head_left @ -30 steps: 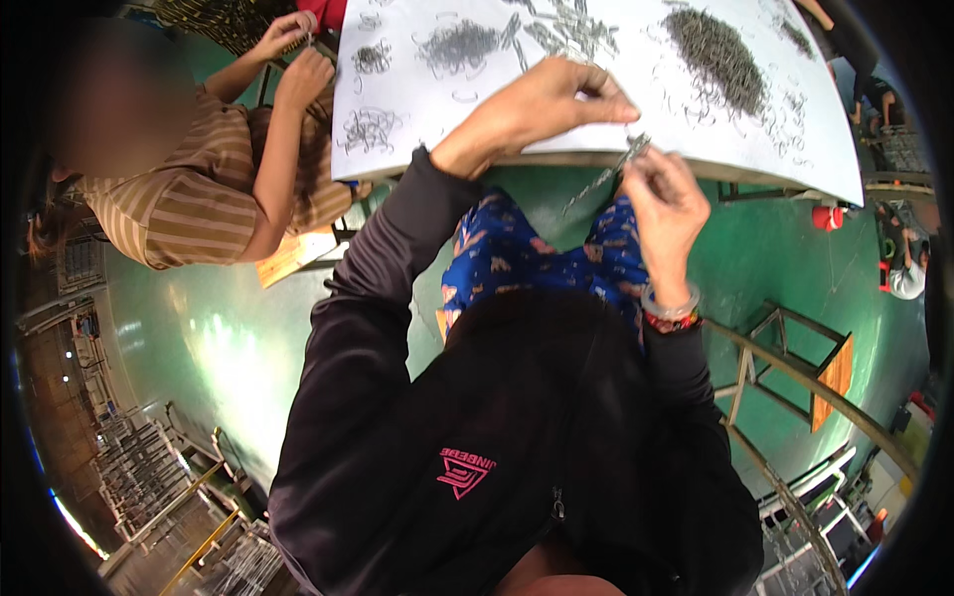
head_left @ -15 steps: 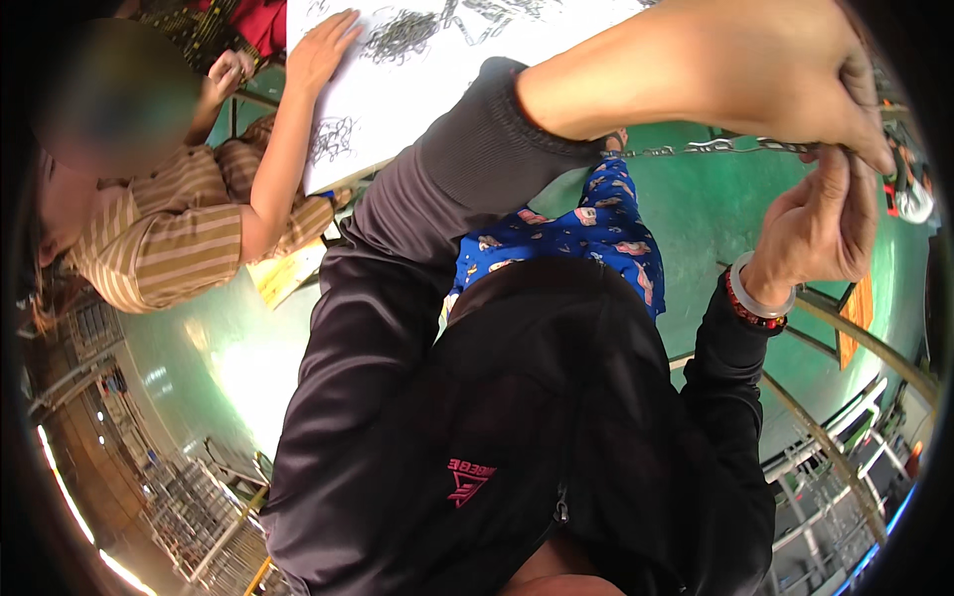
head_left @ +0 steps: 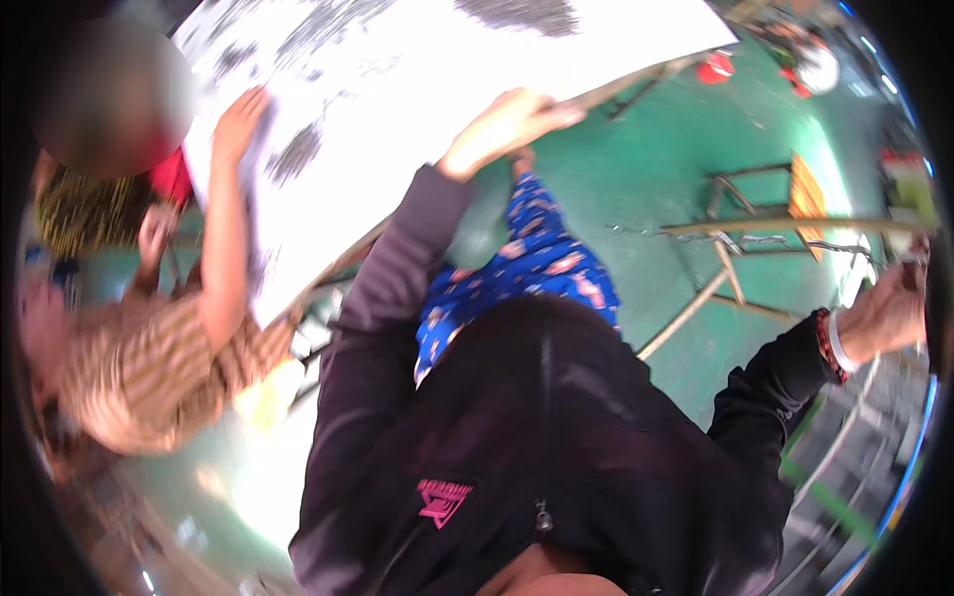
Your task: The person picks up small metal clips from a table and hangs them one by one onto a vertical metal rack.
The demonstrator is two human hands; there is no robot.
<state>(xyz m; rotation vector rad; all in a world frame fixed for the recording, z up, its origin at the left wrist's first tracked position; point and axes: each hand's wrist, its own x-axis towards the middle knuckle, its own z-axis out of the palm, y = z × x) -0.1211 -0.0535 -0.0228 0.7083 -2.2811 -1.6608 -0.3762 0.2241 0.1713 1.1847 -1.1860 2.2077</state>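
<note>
My left hand (head_left: 509,129) is over the near edge of the white table (head_left: 417,129), blurred by motion. Its thumb stretches out to the right and nothing shows in it. Far out at the right, my right hand (head_left: 882,316) is closed on the end of a dark metal chain (head_left: 765,241). The chain trails leftward from it in the air, above the green floor. A white bangle and a red beaded bracelet circle my right wrist. The right fingertips are partly lost at the picture's dark rim.
Dark heaps of small pieces (head_left: 522,15), too blurred to name, lie on the table. At the left sits a person in a striped top (head_left: 149,363), one hand on the tabletop. A stool with a wooden seat (head_left: 805,204) stands on the green floor at the right.
My hands have moved apart. The left let go of the chain and went left to the table edge; the right moved outward and lower with the chain. The view has shifted, showing more table.
</note>
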